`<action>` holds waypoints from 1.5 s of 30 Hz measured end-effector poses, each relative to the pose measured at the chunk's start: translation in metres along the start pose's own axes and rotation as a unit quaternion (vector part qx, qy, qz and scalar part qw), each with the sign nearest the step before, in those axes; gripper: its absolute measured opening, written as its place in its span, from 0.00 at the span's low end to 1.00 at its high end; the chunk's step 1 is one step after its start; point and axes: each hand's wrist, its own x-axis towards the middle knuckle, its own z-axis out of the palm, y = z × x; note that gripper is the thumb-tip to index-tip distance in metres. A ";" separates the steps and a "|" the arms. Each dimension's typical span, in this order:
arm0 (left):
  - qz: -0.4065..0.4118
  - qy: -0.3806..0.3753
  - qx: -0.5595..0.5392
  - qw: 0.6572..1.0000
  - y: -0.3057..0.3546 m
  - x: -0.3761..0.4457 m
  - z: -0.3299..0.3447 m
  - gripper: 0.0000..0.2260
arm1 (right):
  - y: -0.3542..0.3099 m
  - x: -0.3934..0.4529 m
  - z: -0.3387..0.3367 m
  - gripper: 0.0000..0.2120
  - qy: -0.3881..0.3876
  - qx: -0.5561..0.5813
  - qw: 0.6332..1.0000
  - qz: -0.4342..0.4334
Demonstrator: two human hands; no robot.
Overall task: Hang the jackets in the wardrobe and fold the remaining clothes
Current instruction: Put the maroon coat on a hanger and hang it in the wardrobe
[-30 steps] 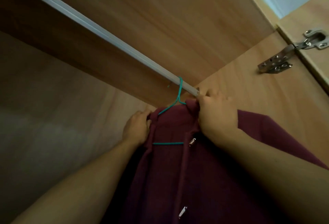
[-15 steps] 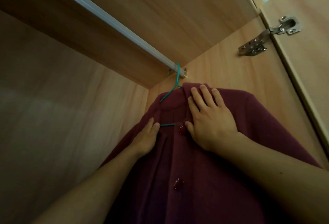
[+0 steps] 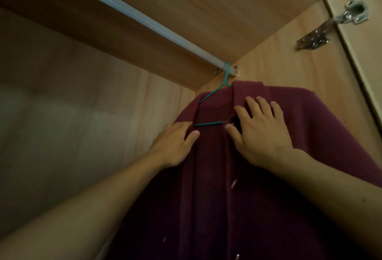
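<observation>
A maroon jacket [image 3: 322, 127] hangs on a teal wire hanger [image 3: 215, 92] whose hook sits over the white rail [image 3: 132, 11] at its right end, close to the wardrobe's side wall. My right hand [image 3: 262, 133] lies flat on the jacket's front below the collar, fingers spread and straight. My left hand [image 3: 175, 146] touches the jacket's left front edge, thumb beside the hanger's lower bar, fingers behind the cloth. The jacket's lower part runs out of view.
The wooden wardrobe's back panel [image 3: 62, 115] fills the left. Its top board [image 3: 206, 1] is overhead. A metal hinge [image 3: 330, 26] joins the side wall to the open door [image 3: 363, 63] at the right.
A second ago my right hand gripped the collar by the hook. It has come down to lie flat on the front. My left hand has slid lower along the left edge.
</observation>
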 end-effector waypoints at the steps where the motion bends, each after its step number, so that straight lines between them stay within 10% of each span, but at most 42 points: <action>1: 0.001 0.001 0.033 0.999 0.002 -0.007 -0.007 0.24 | -0.008 -0.002 -0.001 0.31 0.006 0.015 1.000 0.001; 16: -0.051 -0.003 0.490 0.870 0.008 -0.074 -0.130 0.20 | -0.098 -0.017 -0.016 0.26 0.044 0.296 0.954 -0.019; 30: -0.101 -0.004 0.787 0.608 -0.026 -0.122 -0.356 0.32 | -0.308 0.013 -0.079 0.35 -0.036 0.647 0.751 -0.126; 45: -0.135 -0.114 0.816 0.551 -0.111 -0.153 -0.450 0.29 | -0.516 0.065 -0.109 0.35 -0.065 0.839 0.530 -0.101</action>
